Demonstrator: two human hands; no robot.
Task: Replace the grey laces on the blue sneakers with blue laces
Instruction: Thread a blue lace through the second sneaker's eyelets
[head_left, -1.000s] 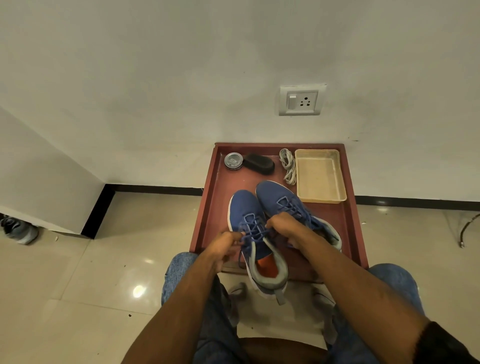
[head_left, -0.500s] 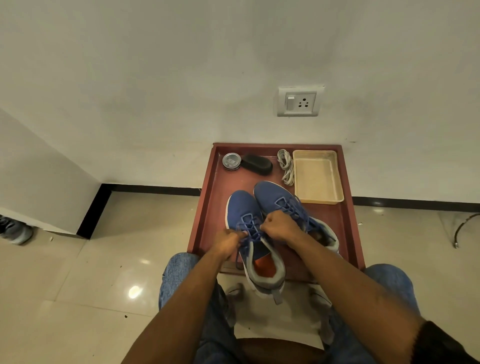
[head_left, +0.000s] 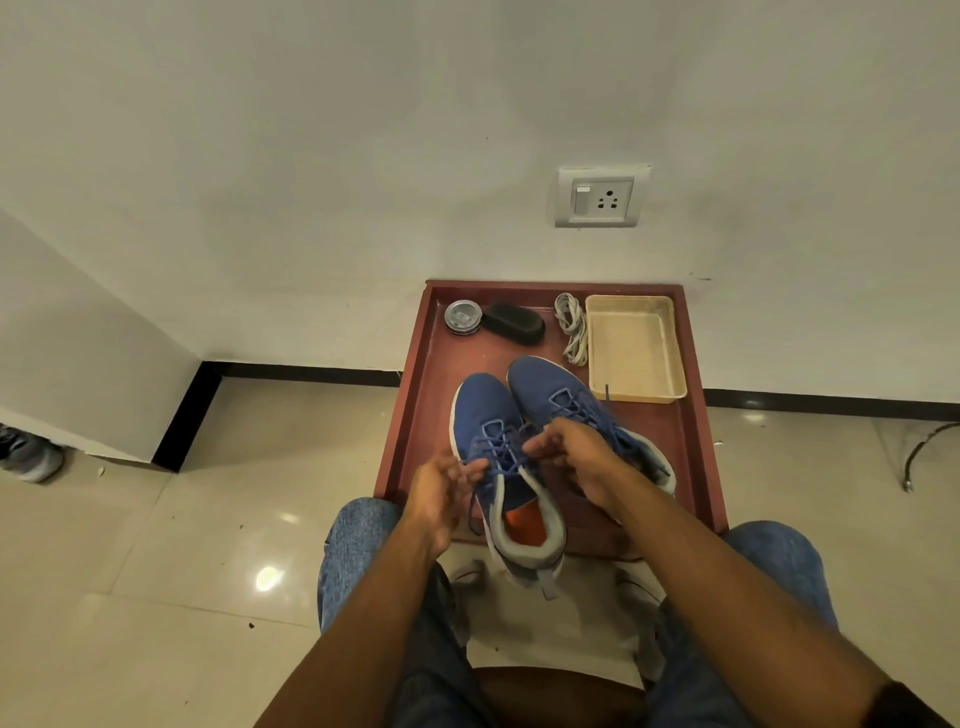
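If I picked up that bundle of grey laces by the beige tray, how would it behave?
The grey laces lie in a loose, looped heap, so they would probably sag limply and partly unravel. Thin cord likely weighs almost nothing. They seem unlikely to roll or break.

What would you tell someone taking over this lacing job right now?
Left hand and right hand each pinch the blue lace of the near sneaker.
Both sneakers sit on the red tray; the far sneaker already carries blue lace.
Grey laces lie bundled beside the beige tray.
Left: finish and tie the near sneaker's lace; whether the far one is tied is unclear.
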